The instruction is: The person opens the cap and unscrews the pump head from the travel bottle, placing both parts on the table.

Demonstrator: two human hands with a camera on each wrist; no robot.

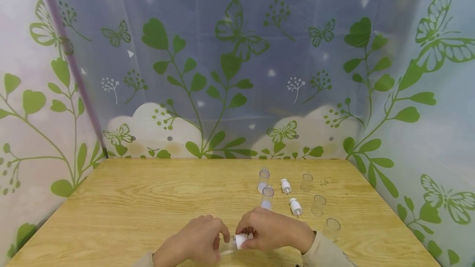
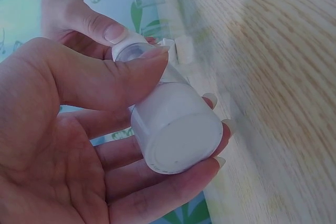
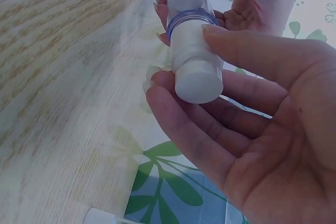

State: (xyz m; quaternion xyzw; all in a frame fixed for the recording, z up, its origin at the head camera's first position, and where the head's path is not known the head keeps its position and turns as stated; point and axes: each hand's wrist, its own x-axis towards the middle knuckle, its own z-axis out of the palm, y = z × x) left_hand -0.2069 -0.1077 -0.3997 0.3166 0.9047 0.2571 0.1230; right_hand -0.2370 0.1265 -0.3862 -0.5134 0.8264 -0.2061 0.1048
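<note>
Near the front edge of the table, my left hand point(image 1: 202, 237) grips a small clear bottle point(image 2: 181, 124) with a whitish base, thumb on one side and fingers round the other. The bottle lies tilted nearly sideways between both hands. At its mouth, a white pump top point(image 3: 197, 61) sits against the purplish-blue rim, and my right hand point(image 1: 271, 230) pinches it between thumb and fingers. The lower part of the pump top is hidden inside the bottle neck.
Beyond the right hand stand two more clear bottles, one far point(image 1: 264, 179) and one nearer point(image 1: 267, 197). To their right lie two white pump tops point(image 1: 285, 186). Three clear caps point(image 1: 318, 206) form a row at the right of the wooden table point(image 1: 148, 193). Patterned curtains point(image 1: 204, 73) enclose it.
</note>
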